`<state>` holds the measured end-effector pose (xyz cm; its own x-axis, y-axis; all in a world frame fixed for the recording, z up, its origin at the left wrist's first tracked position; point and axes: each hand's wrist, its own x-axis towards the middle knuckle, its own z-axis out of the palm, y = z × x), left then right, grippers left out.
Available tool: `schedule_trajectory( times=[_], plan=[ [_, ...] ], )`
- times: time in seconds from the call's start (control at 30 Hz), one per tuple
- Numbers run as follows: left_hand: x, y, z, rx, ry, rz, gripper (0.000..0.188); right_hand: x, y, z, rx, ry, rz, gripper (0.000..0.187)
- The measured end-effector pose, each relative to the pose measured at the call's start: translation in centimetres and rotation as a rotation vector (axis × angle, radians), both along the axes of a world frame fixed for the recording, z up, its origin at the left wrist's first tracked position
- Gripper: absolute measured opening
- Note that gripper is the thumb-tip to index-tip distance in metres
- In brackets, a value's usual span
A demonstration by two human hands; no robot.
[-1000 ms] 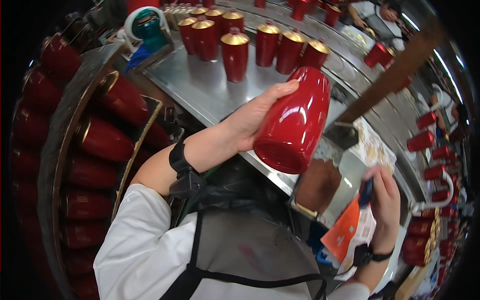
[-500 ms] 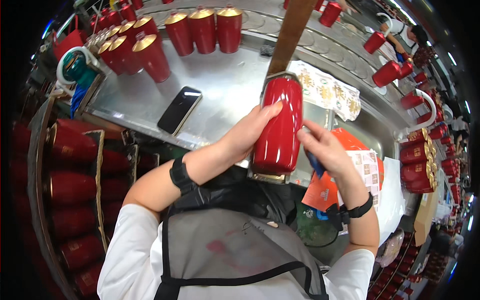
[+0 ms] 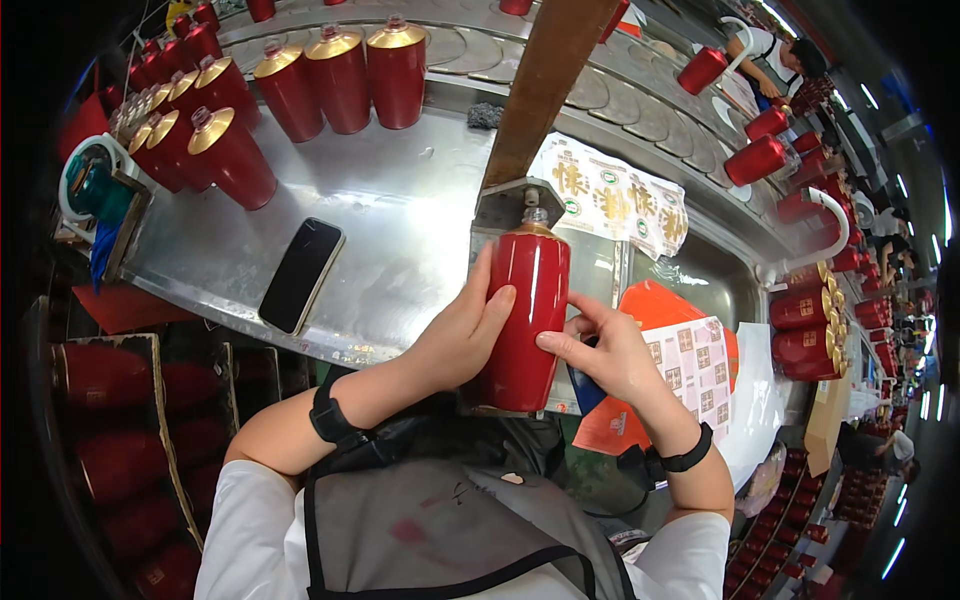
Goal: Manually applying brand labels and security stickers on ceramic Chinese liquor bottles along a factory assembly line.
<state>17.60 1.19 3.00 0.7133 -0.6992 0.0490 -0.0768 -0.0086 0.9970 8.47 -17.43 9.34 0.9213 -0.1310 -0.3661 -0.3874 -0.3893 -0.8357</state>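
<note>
A glossy red bottle (image 3: 530,310) with a gold shoulder and a clear neck is in front of me. Its neck points away from me and sits at a metal bracket (image 3: 513,200) on a wooden post. My left hand (image 3: 462,335) is closed round the bottle's left side, thumb along its front. Against the right side, my right hand (image 3: 618,358) presses its thumb and forefinger on the bottle; the other fingers curl beneath. Something dark blue (image 3: 588,388) shows under that hand, partly hidden, and I cannot make out what it is.
Several red bottles (image 3: 345,90) with gold shoulders stand at the far left. A black phone (image 3: 302,275) lies on the metal table. Printed paper (image 3: 615,195), an orange sheet (image 3: 650,305) and a label sheet (image 3: 697,370) lie to the right, beside a sink (image 3: 715,285).
The bottle has shifted in my hands, its neck and gold shoulder now showing at the bracket. My left hand has slid to its side, and my right thumb now touches it. The view has shifted.
</note>
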Motion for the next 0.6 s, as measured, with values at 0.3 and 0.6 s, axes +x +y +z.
schedule_trajectory(
  times=[0.3, 0.6],
  plan=[
    [0.9, -0.4, 1.1, 0.096, 0.036, -0.052, 0.080, 1.1, -1.7, -0.2, -0.044, -0.101, 0.087, 0.050],
    [1.2, -0.8, 1.0, -0.073, 0.230, -0.011, 0.080, 4.1, -28.0, -8.4, -0.445, 0.073, -0.547, 0.044]
  ],
)
